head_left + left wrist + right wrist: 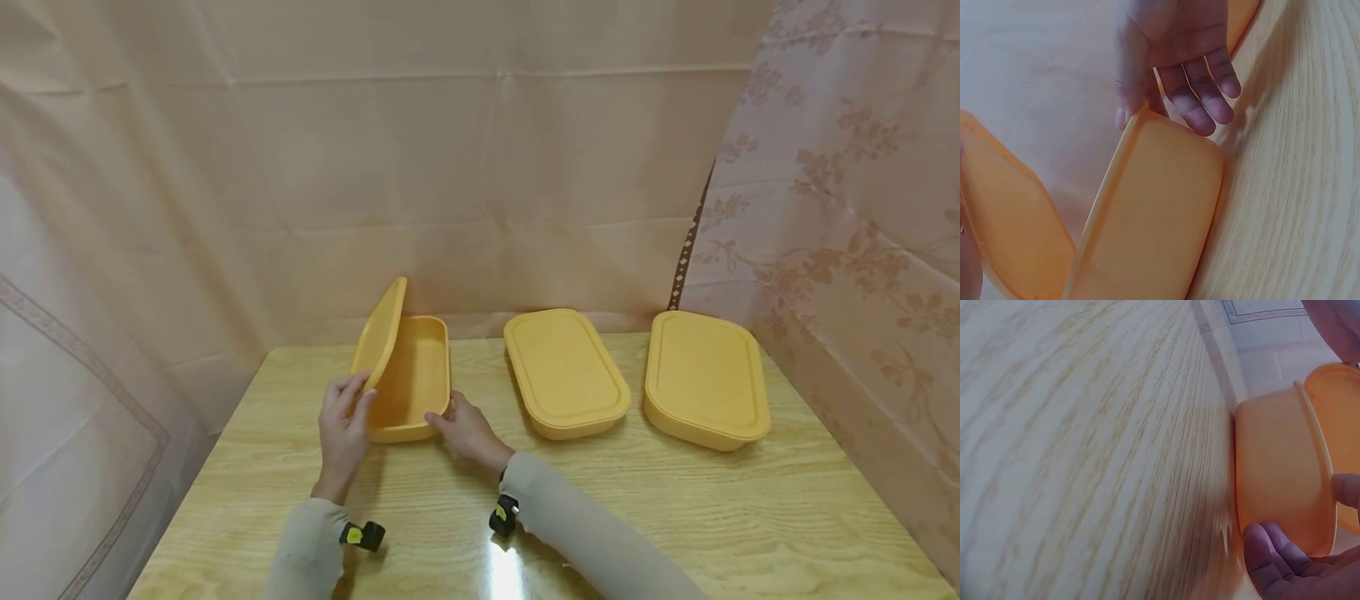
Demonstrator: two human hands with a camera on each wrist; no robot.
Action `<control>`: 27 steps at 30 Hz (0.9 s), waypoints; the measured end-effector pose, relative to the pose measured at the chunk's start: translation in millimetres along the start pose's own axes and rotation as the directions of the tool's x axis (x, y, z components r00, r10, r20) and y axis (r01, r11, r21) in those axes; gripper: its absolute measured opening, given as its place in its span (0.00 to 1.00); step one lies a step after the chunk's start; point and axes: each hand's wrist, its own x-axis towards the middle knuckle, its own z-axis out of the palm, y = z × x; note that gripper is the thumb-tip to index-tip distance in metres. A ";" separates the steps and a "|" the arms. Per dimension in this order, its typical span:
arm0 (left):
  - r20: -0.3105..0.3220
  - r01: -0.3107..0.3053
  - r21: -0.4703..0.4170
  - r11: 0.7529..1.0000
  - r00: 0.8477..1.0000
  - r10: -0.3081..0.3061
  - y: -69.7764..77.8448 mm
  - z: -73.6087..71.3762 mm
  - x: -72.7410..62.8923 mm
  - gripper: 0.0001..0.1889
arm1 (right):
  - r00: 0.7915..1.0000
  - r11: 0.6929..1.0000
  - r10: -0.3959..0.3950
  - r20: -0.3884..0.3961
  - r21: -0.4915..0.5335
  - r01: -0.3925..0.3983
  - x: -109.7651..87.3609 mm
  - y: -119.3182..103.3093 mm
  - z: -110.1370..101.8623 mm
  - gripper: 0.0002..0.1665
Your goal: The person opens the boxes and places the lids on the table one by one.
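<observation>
A yellow rectangular box (423,362) stands uncovered on the wooden table, its inside partly hidden by its lid. My left hand (345,429) pinches the near edge of that yellow lid (380,333), which is tilted up over the box's left side. At the near right corner, my right hand (470,433) grips the box by its rim. The right wrist view shows the right thumb over the rim and the fingers (1266,550) against the outer wall. In the left wrist view, the lid (1010,219) leans away from the box wall (1154,206).
Two more yellow boxes, a middle one (566,367) and a right one (705,375), stand with lids on to the right. A beige curtain (465,167) hangs behind the table (420,517). Flowered cloth (862,208) hangs along the right side.
</observation>
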 end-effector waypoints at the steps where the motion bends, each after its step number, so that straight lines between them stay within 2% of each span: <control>1: -0.005 0.007 -0.002 1.000 1.000 -0.007 -0.1 0.0 0.1 0.14 | 1.000 1.000 -0.003 0.001 -0.001 0.003 -0.1 0.0 -0.3 0.35; 5: -0.023 0.069 -0.004 0.998 0.997 -0.069 4.5 -0.4 1.5 0.13 | 1.000 1.000 -0.003 0.008 -0.006 0.003 -0.4 -0.4 -1.0 0.34; 9: -0.040 0.104 -0.014 0.995 0.994 -0.104 26.8 -2.7 5.6 0.12 | 1.000 1.000 -0.004 0.006 -0.008 0.004 -0.5 -0.2 -0.8 0.34; 11: -0.044 0.113 -0.031 0.993 0.993 -0.114 33.4 -3.4 7.1 0.11 | 1.000 1.000 -0.007 0.000 -0.007 0.007 -0.4 0.5 -0.4 0.34; 12: -0.047 0.114 -0.049 0.992 0.992 -0.117 33.2 -3.5 7.1 0.11 | 1.000 1.000 -0.010 -0.001 -0.006 0.010 -0.3 0.8 -0.1 0.33; 18: -0.074 0.153 -0.102 0.983 0.984 -0.160 5.8 -0.7 3.1 0.13 | 1.000 1.000 -0.014 -0.001 0.001 0.014 0.6 2.9 0.9 0.32; 21: -0.089 0.161 -0.119 0.980 0.981 -0.172 4.5 -1.0 3.0 0.13 | 1.000 1.000 -0.012 0.001 0.003 0.012 0.8 3.2 0.7 0.33; 27: -0.105 0.217 -0.172 0.961 0.966 -0.237 8.0 -2.5 4.3 0.13 | 1.000 1.000 -0.013 -0.003 -0.003 0.013 1.3 4.2 -0.1 0.33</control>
